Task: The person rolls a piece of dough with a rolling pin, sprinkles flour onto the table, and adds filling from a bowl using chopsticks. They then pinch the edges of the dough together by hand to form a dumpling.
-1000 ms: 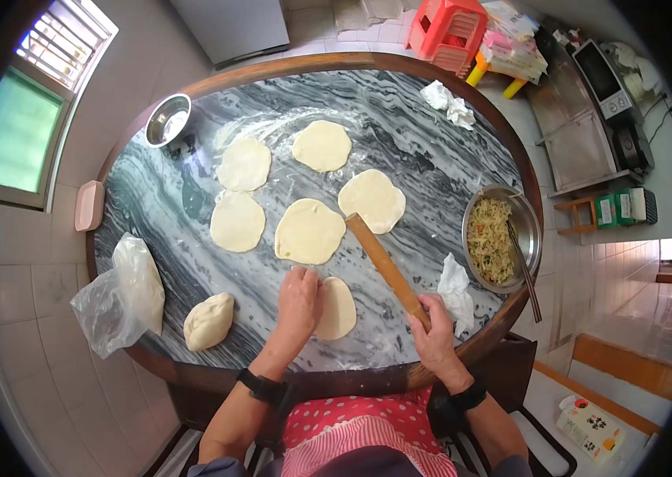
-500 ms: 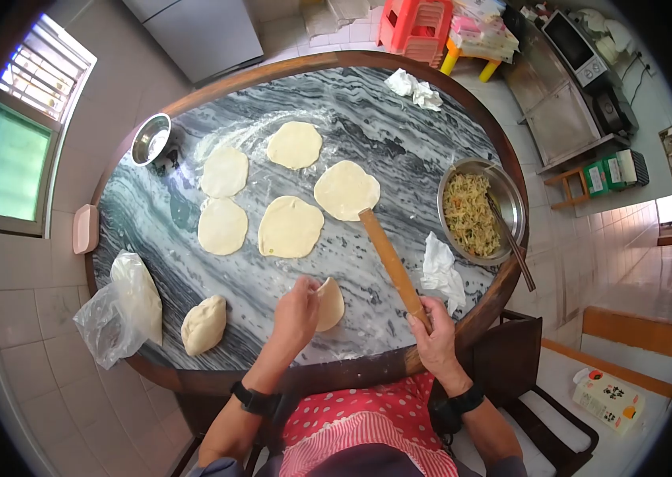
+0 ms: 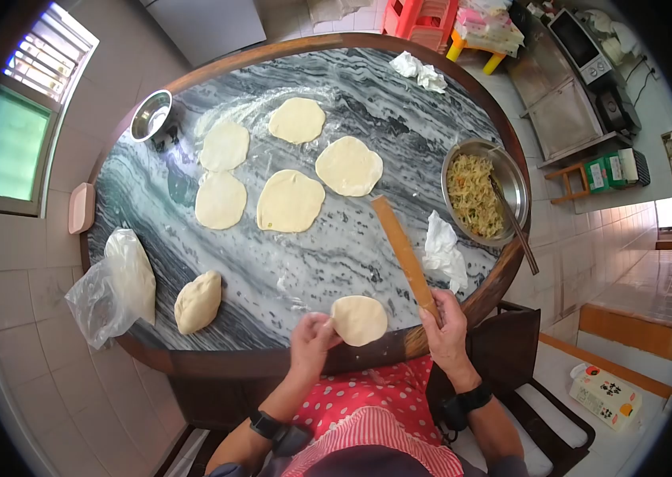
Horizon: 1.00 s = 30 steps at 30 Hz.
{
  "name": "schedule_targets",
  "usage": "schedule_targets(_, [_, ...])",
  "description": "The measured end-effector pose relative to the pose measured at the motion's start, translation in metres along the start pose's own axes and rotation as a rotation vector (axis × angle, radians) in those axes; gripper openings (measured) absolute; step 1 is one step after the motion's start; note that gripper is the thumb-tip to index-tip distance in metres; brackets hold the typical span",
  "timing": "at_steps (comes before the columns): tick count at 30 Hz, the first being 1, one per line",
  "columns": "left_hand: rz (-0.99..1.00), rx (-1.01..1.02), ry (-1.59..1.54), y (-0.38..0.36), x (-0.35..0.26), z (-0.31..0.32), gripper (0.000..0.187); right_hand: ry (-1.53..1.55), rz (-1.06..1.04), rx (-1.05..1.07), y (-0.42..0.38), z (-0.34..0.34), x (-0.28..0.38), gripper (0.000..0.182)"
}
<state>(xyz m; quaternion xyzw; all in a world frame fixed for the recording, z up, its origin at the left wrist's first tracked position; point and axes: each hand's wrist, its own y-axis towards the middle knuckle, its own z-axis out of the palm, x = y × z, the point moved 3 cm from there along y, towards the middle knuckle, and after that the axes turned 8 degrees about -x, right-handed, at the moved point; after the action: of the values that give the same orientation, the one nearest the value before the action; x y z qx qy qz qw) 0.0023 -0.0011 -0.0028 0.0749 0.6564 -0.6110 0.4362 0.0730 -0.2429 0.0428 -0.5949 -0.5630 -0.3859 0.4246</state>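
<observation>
Near the table's front edge, my left hand (image 3: 312, 342) pinches the left rim of a small flat dough round (image 3: 360, 320). My right hand (image 3: 446, 332) is wrapped around the lower end of a wooden rolling pin (image 3: 401, 253), which slants up and to the left over the marble tabletop. Beyond my hands lie several larger rolled dough rounds (image 3: 291, 202), pale and floured. An uncut lump of dough (image 3: 198, 302) sits to the left of my left hand. A crumpled white tissue (image 3: 442, 250) is just right of the rolling pin.
At the right stands a metal bowl (image 3: 517, 191) of shredded filling (image 3: 471, 195) with chopsticks (image 3: 517, 226) in it. A small steel bowl (image 3: 151, 117) is far left. Bagged dough (image 3: 131, 274) lies at the left edge. More tissue (image 3: 418, 71) lies at the back. A chair (image 3: 503, 350) adjoins the table.
My left hand has moved down and right, and the dough round it holds has turned from edge-tilted to facing up. The rolling pin's far tip has come off the nearest large round.
</observation>
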Motion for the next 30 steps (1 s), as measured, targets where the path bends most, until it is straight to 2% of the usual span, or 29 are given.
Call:
schedule_targets(3, [-0.01, -0.129, -0.111, -0.005, 0.004, -0.03, 0.012, -0.125, -0.087, 0.016, -0.001, 0.005, 0.007, 0.03])
schedule_targets(4, [0.113, -0.182, -0.017, -0.008, -0.003, -0.038, 0.012, -0.125, -0.086, 0.026, -0.002, 0.006, 0.011, 0.03])
schedule_targets(6, [0.34, -0.295, 0.11, -0.01, -0.015, -0.047, 0.016, -0.233, -0.229, 0.085, -0.003, 0.009, 0.022, 0.035])
schedule_targets(7, [0.339, -0.299, 0.107, -0.012, -0.019, -0.045, 0.016, -0.233, -0.229, 0.089, -0.005, 0.009, 0.021, 0.035])
schedule_targets(9, [0.965, -0.459, 0.556, -0.026, -0.052, -0.03, 0.025, -0.358, -0.401, 0.196, -0.012, 0.011, 0.019, 0.04])
schedule_targets(10, [1.059, -0.376, 0.661, -0.027, -0.06, -0.023, 0.039, -0.405, -0.442, 0.239, -0.017, 0.012, 0.017, 0.043])
schedule_targets(11, [1.059, -0.374, 0.658, -0.021, -0.063, -0.018, 0.039, -0.408, -0.443, 0.238, -0.02, 0.012, 0.013, 0.043])
schedule_targets(13, [1.187, -0.283, 1.207, -0.009, -0.06, 0.004, 0.05, -0.48, -0.514, 0.374, -0.027, 0.016, 0.004, 0.044])
schedule_targets(14, [1.09, -0.175, 1.267, 0.003, -0.048, 0.005, 0.063, -0.499, -0.535, 0.397, -0.029, 0.019, -0.001, 0.046])
schedule_targets(18, [1.04, -0.126, 1.379, 0.027, -0.034, 0.01, 0.064, -0.583, -0.597, 0.37, -0.023, 0.021, -0.009, 0.051])
schedule_targets(20, [1.045, -0.181, 1.401, 0.033, -0.043, 0.02, 0.064, -0.723, -0.696, 0.268, -0.012, 0.022, -0.01, 0.056])
schedule_targets(21, [1.045, -0.167, 1.409, 0.039, -0.046, 0.024, 0.064, -0.721, -0.683, 0.262, -0.004, 0.026, -0.01, 0.056])
schedule_targets(23, [1.028, -0.238, 1.377, 0.051, -0.052, 0.029, 0.064, -0.826, -0.635, 0.08, 0.016, 0.029, -0.006, 0.057])
schedule_targets(25, [1.007, -0.252, 1.366, 0.059, -0.056, 0.033, 0.063, -0.833, -0.63, 0.05, 0.027, 0.033, -0.011, 0.055])
schedule_targets(30, [1.096, -0.367, 1.338, 0.07, -0.072, 0.042, 0.062, -0.848, -0.58, -0.027, 0.059, 0.037, -0.005, 0.054])
